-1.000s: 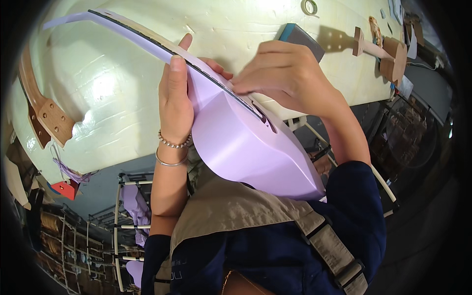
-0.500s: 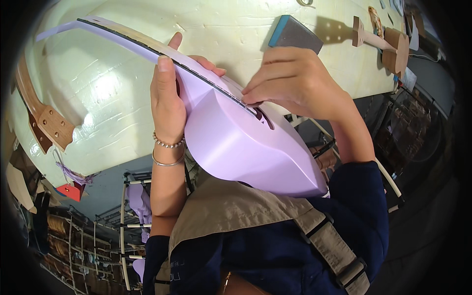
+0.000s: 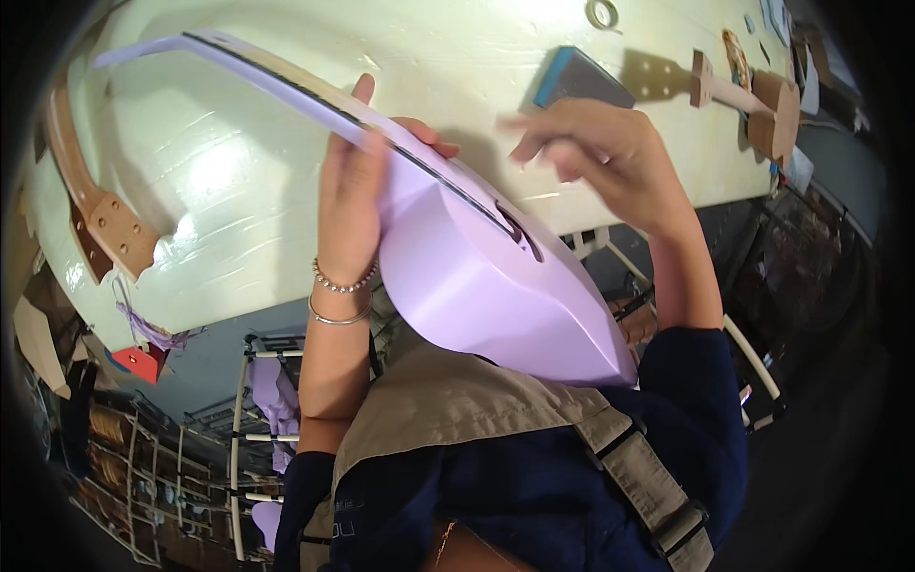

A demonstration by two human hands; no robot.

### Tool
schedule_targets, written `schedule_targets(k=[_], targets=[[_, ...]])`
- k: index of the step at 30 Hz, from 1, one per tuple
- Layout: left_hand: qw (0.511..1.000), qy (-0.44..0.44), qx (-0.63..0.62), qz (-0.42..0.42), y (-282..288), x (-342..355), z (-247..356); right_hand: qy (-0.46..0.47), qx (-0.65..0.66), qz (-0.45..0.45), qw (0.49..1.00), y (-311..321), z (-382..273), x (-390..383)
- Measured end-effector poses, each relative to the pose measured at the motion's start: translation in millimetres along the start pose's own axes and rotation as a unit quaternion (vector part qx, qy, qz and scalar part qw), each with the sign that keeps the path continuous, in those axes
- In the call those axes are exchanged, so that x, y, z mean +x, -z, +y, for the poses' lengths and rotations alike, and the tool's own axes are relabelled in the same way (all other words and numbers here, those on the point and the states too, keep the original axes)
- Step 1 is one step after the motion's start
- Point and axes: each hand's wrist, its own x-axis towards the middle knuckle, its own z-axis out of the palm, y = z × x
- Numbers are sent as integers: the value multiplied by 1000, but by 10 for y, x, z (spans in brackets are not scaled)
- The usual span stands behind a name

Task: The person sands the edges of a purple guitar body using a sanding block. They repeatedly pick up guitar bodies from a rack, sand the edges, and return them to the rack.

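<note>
A lilac ukulele (image 3: 448, 276) leans on its side against my apron, its neck slanting up to the far left. Its fingerboard (image 3: 295, 91) has a pale top and a dark edge; a sound hole shows near the fingerboard's end. My left hand (image 3: 351, 205) is closed around the neck where it meets the body, thumb on the near side and other fingertips showing beyond. Above and right of the body, clear of it, my right hand (image 3: 600, 157) hangs in the air with fingers apart and somewhat blurred. I see nothing in it.
Beyond my right hand, a grey block with a blue side (image 3: 581, 78) lies on the pale table (image 3: 238, 238). A roll of tape (image 3: 602, 13) and a wooden neck (image 3: 734, 95) are at the far right. More wooden necks (image 3: 110, 229) lie left. Racks (image 3: 238, 458) stand below the table's edge.
My right hand has lifted off the fingerboard's end and moved up and right, its pinched fingers spreading. My left hand still grips the neck; it and the ukulele appear slightly farther right.
</note>
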Motion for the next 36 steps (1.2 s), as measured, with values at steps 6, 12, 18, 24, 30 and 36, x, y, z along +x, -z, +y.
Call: schedule_targets(k=[6, 12, 18, 24, 30, 36], targets=[[997, -29, 55, -56, 53, -50, 35, -208, 480, 55, 851, 194, 124, 61], [994, -42, 40, -90, 125, -14, -11, -4, 696, 33, 718, 86, 109, 194], [993, -50, 97, -41, 66, -7, -28, -90, 286, 63, 952, -6, -61, 359], [996, -54, 58, -26, 76, 31, -65, 122, 70, -13, 990, -92, -268, 634], [997, -56, 37, 32, 35, 41, -109, 253, -142, -33, 956, -193, -358, 853], [995, -65, 30, 68, 54, 53, -179, 300, -235, -71, 922, -143, -425, 944]])
